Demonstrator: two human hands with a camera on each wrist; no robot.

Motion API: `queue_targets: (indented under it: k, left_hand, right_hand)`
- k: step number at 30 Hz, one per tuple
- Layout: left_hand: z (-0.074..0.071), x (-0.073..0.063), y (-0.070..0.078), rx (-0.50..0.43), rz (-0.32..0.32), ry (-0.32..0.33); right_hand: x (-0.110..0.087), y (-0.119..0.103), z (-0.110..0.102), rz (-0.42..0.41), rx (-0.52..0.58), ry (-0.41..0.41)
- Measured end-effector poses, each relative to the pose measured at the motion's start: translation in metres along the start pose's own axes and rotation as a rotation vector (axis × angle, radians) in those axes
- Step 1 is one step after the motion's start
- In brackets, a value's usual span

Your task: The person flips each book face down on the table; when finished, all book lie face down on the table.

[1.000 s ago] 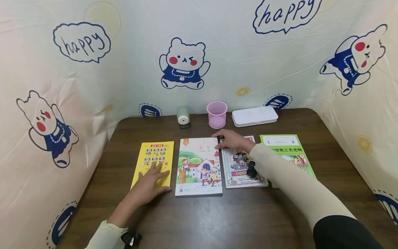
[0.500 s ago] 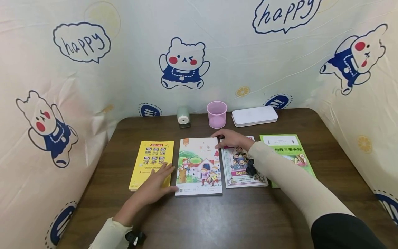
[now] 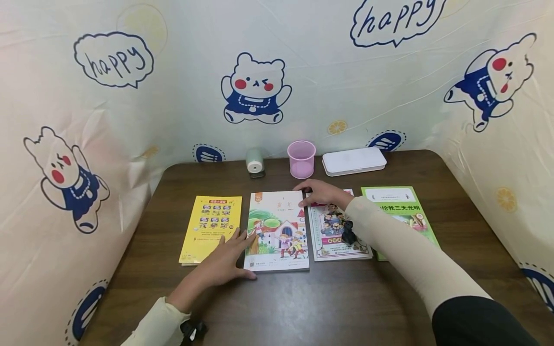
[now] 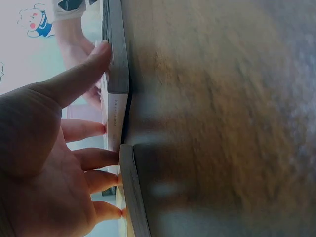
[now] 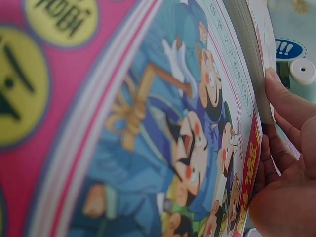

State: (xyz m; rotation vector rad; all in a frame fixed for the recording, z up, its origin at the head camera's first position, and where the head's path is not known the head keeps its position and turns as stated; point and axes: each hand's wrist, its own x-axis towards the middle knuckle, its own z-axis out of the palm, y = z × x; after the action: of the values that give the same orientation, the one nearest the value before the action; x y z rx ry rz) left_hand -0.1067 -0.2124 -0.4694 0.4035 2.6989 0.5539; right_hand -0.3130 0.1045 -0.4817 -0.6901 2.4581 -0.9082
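A white illustrated book (image 3: 279,257) lies flat in the middle of a row of books, with a yellow book (image 3: 207,216) at its left. My left hand (image 3: 222,262) spreads over the gap between the two. In the left wrist view its thumb touches the white book's near edge and its index finger reaches the cover, while other fingers rest on the yellow book (image 4: 133,190). At the white book's top right corner my right hand (image 3: 324,193) holds on with thumb and index finger. Its other fingers curl beside the top of a pink-bordered book (image 3: 333,240).
Rightmost in the row is a green book (image 3: 400,204), partly behind the right forearm. Along the table's back edge stand a pale green pencil sharpener (image 3: 255,162), a pink-purple cup (image 3: 301,161) and a flat white case (image 3: 354,161). A printed curtain hangs behind the brown table (image 3: 311,307).
My left hand has slid right from the yellow book towards the white book, its thumb and index finger now at that book. The right hand stays at the corner.
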Motion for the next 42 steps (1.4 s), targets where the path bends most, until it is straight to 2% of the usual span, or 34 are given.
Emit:
queue_targets:
  k: [14,21,25,31,42]
  left_hand:
    - [0.0027,0.0003,0.0050,0.052,-0.014,-0.003]
    - [0.0048,0.0004,0.0057,0.049,-0.024,0.010]
    - [0.0047,0.0002,0.0044,0.008,-0.029,0.020]
    - [0.0014,-0.0016,0.0023,-0.100,-0.043,0.024]
    - [-0.0048,-0.0069,0.0024,-0.271,-0.020,0.061]
  right_hand:
    - [0.0009,0.0018,0.0004,-0.004,-0.004,0.001]
    - [0.0012,0.0027,-0.0007,-0.016,0.006,-0.008]
    - [0.0012,0.0027,-0.0009,-0.012,0.010,-0.006]
    - [0.0004,0.0008,-0.0002,-0.012,0.012,-0.002]
    - [-0.0006,-0.0025,0.0000,-0.002,0.020,-0.003]
